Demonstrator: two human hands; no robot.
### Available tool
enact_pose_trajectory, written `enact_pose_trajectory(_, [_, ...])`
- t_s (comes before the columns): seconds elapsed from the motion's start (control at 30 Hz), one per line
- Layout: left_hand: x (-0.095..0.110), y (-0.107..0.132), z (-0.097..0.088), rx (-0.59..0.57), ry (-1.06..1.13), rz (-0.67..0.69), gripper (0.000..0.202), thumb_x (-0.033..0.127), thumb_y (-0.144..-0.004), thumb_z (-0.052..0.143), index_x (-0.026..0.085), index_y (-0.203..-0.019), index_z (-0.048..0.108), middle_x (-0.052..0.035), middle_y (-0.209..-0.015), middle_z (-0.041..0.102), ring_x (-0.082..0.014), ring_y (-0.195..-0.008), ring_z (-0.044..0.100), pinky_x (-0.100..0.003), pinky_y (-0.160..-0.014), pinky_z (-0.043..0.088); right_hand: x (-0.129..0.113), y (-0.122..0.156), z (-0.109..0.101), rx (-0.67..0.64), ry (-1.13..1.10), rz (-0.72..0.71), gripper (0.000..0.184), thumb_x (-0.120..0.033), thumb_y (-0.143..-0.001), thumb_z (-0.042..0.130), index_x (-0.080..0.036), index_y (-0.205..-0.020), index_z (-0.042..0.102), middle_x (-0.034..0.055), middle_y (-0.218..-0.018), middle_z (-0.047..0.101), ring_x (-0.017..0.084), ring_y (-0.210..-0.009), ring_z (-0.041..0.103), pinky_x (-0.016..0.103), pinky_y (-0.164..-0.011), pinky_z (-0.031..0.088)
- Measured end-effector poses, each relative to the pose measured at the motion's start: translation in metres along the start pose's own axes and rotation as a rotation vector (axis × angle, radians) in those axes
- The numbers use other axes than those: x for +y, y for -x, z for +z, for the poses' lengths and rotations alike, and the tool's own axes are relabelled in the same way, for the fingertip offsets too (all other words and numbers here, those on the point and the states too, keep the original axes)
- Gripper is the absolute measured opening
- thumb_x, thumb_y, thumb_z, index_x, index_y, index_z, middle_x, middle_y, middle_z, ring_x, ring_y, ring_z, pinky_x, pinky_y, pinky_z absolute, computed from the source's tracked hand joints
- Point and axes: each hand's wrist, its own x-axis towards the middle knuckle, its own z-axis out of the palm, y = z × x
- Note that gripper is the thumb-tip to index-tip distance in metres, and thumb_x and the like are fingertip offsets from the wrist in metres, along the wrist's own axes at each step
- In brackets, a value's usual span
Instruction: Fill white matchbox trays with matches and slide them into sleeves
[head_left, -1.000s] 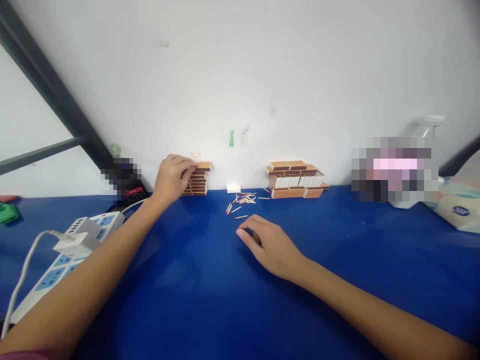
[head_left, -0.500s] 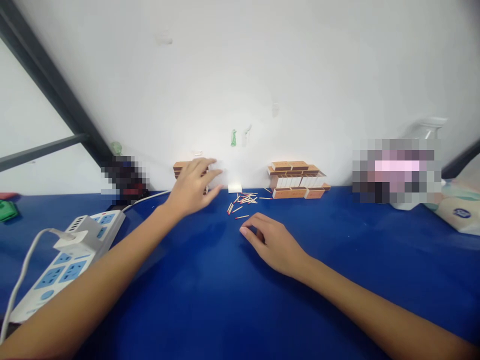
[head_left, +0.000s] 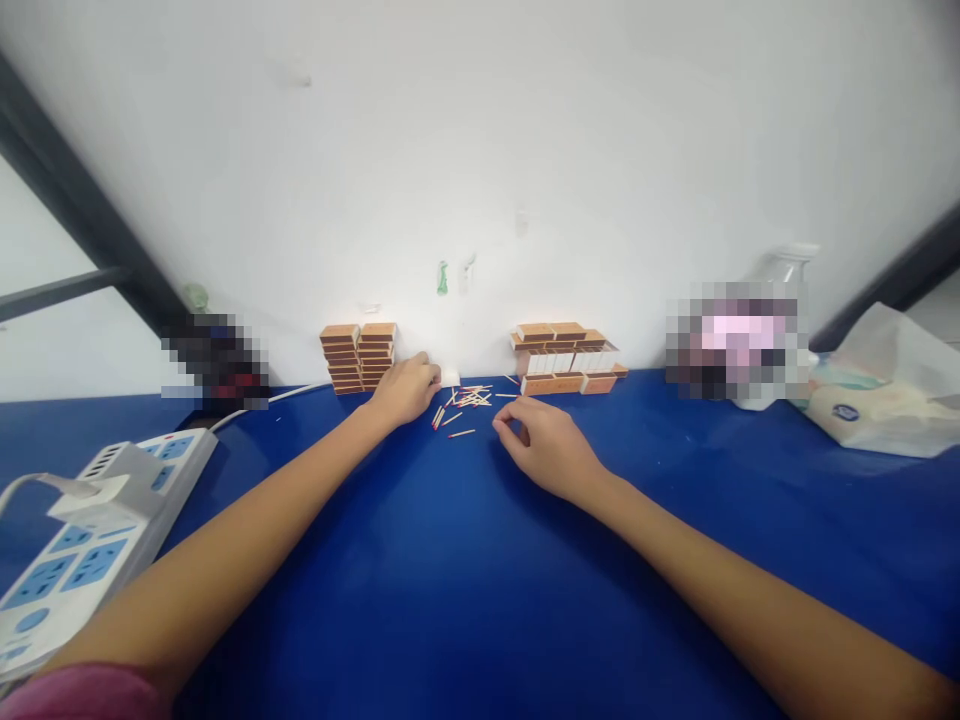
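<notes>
My left hand point(head_left: 409, 388) is closed, with its fingertips at the left side of a small white box point(head_left: 450, 377) that looks like a matchbox tray. The fingers hide part of this box. Just in front of it lies a loose pile of red-tipped matches point(head_left: 472, 397) on the blue tabletop. To the right of the pile, my right hand point(head_left: 551, 445) hovers low or rests with thumb and forefinger curled together; whether anything is between the tips cannot be seen. Behind my left hand stand two stacks of matchboxes point(head_left: 358, 358).
At the back right is a structure of stacked matchboxes point(head_left: 566, 360) against the wall. A power strip point(head_left: 105, 540) with a plugged-in charger lies at the left. A pack of tissues point(head_left: 877, 410) and blurred items stand at the right.
My left hand has come down from in front of the matchbox stacks to the white box, its fingers curling in. My right hand has shifted slightly right of the matches. The view has turned a little right.
</notes>
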Motion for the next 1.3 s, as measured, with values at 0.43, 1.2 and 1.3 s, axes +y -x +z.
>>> enact_pose_trajectory(0.43, [0.002,0.111,-0.052,0.048,0.390,0.089,0.017,0.034,-0.104,0.057,0.022,-0.106,0.069,-0.0060,-0.112,0.075,-0.0239,-0.103,0.070,-0.043,-0.093,0.056,0.102,-0.029,-0.131,0.166,0.222,0.366,0.026,-0.036,-0.098,0.056,-0.017,-0.085,0.069,0.0169,-0.088,0.073,0.027,-0.084,0.066,0.041,-0.074,0.042])
enact_pose_trajectory(1.2, [0.047,0.139,-0.021,-0.010,0.741,0.149,0.041,0.031,-0.089,0.078,0.023,-0.128,0.067,-0.0062,-0.111,0.076,-0.0253,-0.099,0.066,-0.044,-0.091,0.056,0.019,-0.082,0.005,-0.472,0.044,-0.057,0.022,-0.037,-0.099,0.058,-0.019,-0.088,0.065,0.0034,-0.076,0.066,0.016,-0.065,0.054,0.029,-0.061,0.037])
enact_pose_trajectory(1.3, [0.051,0.140,-0.022,-0.009,0.760,0.114,0.042,0.031,-0.089,0.079,0.024,-0.128,0.066,-0.0052,-0.115,0.076,-0.0248,-0.100,0.066,-0.043,-0.092,0.056,0.015,-0.070,-0.002,-0.501,0.078,-0.066,0.019,-0.035,-0.099,0.058,-0.021,-0.087,0.063,0.0062,-0.085,0.070,0.019,-0.072,0.060,0.031,-0.064,0.041])
